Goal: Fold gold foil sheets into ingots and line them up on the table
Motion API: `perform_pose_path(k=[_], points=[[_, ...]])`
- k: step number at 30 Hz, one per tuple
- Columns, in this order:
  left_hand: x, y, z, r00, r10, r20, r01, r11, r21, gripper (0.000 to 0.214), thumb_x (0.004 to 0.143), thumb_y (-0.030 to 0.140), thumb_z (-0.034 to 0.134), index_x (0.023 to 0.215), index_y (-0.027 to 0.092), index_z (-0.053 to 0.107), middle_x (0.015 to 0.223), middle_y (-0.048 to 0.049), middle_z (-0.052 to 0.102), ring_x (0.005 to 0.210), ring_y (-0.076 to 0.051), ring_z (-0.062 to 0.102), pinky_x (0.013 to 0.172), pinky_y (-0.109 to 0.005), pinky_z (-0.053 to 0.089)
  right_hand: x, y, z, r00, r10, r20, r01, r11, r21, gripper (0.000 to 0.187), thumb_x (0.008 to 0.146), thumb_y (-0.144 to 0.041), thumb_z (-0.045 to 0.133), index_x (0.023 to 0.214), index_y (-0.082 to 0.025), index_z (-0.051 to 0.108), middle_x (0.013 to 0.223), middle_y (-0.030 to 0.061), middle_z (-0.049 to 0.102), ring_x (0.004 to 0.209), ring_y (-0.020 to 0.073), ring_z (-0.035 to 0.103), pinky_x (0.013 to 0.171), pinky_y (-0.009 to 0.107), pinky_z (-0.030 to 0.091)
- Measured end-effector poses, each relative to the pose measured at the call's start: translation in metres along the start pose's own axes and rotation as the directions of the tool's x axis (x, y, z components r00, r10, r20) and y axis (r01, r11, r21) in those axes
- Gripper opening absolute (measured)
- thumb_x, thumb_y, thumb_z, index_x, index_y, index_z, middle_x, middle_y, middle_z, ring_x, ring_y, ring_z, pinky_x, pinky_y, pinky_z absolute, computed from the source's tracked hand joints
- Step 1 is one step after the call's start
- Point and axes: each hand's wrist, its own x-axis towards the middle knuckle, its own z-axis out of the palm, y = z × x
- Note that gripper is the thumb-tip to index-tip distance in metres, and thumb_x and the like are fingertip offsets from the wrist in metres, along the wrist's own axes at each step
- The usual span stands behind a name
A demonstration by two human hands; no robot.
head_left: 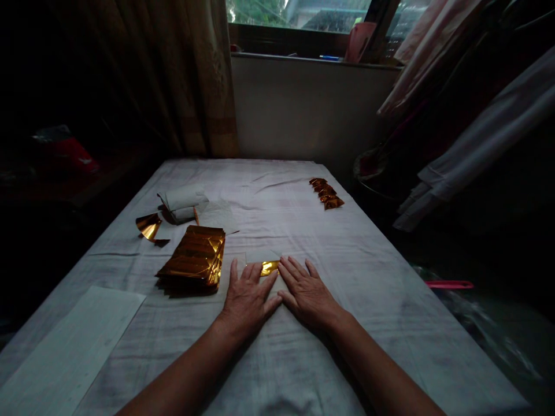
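On the cloth-covered table, my left hand (249, 292) lies palm down with its fingers stretched out. My right hand (309, 292) rests flat beside it, the two thumbs nearly touching. Both sets of fingertips press on a small piece of gold foil paper (269, 267), partly hidden under them. A pale sheet (260, 255) shows beneath and behind that foil. Just left of my left hand stands a thick stack of gold foil sheets (193, 254). Several folded gold foil pieces (326, 193) sit in a row near the table's far right edge.
A crumpled pale wrapper (184, 199) and a curled gold foil scrap (148, 226) lie behind the stack. A white sheet (73, 346) is at the near left. Clothes (459, 156) hang on the right, and a pink handle (450, 284) shows beyond the table edge.
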Motion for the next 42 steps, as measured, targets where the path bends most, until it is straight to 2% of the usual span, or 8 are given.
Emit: perform_pose_path(k=[7,13,20,28,32,36,39,42], points=[[-0.021,-0.018,0.002,1.0,-0.005,0.03,0.004,0.999,0.034,0.047,0.094,0.055,0.05,0.132,0.029,0.059,0.14,-0.0105,0.059,0.129,-0.031,0.051,0.116,-0.063,0.013,0.0,0.001,0.001,1.0,-0.003,-0.014,0.003,1.0,0.014,0.061,0.098,-0.046,0.046,0.152,-0.018,0.036,0.158,0.0117,0.032,0.147,0.0267,0.029,0.119,0.057,0.02],[-0.035,-0.032,0.003,0.999,-0.013,0.031,0.011,0.998,0.066,0.05,0.094,0.055,0.048,0.135,0.027,0.058,0.142,-0.0086,0.058,0.13,-0.03,0.052,0.117,-0.058,0.018,0.0,-0.001,-0.002,1.0,0.007,0.013,-0.008,1.0,0.017,0.061,0.099,-0.045,0.045,0.152,-0.017,0.035,0.159,0.0114,0.029,0.148,0.027,0.028,0.119,0.058,0.019],[-0.04,-0.035,0.015,1.0,-0.002,-0.02,0.004,0.996,0.089,0.057,0.095,0.052,0.046,0.143,0.022,0.05,0.143,-0.0098,0.057,0.133,-0.029,0.049,0.119,-0.053,0.02,0.0,-0.001,-0.001,1.0,0.013,-0.01,-0.012,1.0,0.015,0.06,0.098,-0.045,0.046,0.151,-0.017,0.038,0.158,0.0117,0.031,0.147,0.0274,0.03,0.119,0.057,0.02],[-0.042,-0.035,0.017,1.0,-0.02,-0.019,0.022,0.993,0.117,0.055,0.097,0.052,0.043,0.14,0.02,0.053,0.146,-0.0096,0.054,0.136,-0.029,0.046,0.119,-0.053,0.019,0.002,-0.001,-0.001,0.999,0.029,0.033,-0.029,1.0,0.004,0.061,0.097,-0.043,0.047,0.152,-0.018,0.036,0.159,0.0108,0.031,0.147,0.0277,0.03,0.119,0.057,0.021],[-0.041,-0.034,0.021,0.999,-0.033,-0.027,0.036,0.992,0.121,0.054,0.097,0.052,0.043,0.139,0.02,0.055,0.147,-0.0088,0.053,0.136,-0.029,0.046,0.12,-0.054,0.017,0.004,-0.012,0.001,0.995,0.072,-0.065,-0.073,0.997,-0.013,0.057,0.098,-0.04,0.046,0.149,-0.015,0.041,0.158,0.0123,0.033,0.147,0.0304,0.028,0.119,0.06,0.017],[-0.042,-0.036,0.025,0.998,-0.004,-0.059,0.011,0.991,0.135,0.054,0.096,0.05,0.045,0.14,0.019,0.054,0.147,-0.0091,0.053,0.136,-0.029,0.047,0.12,-0.054,0.016,0.009,-0.032,0.004,0.986,-0.036,-0.166,0.037,0.999,-0.001,0.054,0.1,-0.037,0.044,0.15,-0.016,0.04,0.157,0.0114,0.035,0.147,0.0278,0.028,0.122,0.056,0.01],[-0.044,-0.037,0.027,0.996,0.013,-0.086,-0.001,0.99,0.141,0.052,0.096,0.046,0.046,0.14,0.02,0.054,0.147,-0.009,0.053,0.135,-0.029,0.048,0.12,-0.054,0.015,0.014,-0.044,0.004,0.983,-0.13,-0.132,0.137,0.99,0.043,0.055,0.1,-0.04,0.044,0.15,-0.018,0.04,0.157,0.0099,0.037,0.147,0.0248,0.03,0.123,0.053,0.009],[-0.044,-0.038,0.027,0.995,0.014,-0.101,-0.001,0.992,0.127,0.051,0.096,0.044,0.045,0.14,0.02,0.054,0.146,-0.0086,0.054,0.135,-0.029,0.048,0.121,-0.053,0.013,0.016,-0.046,0.002,0.989,-0.133,-0.071,0.14,0.985,0.102,0.058,0.1,-0.043,0.043,0.152,-0.019,0.034,0.157,0.0086,0.036,0.146,0.0228,0.031,0.123,0.051,0.01]])
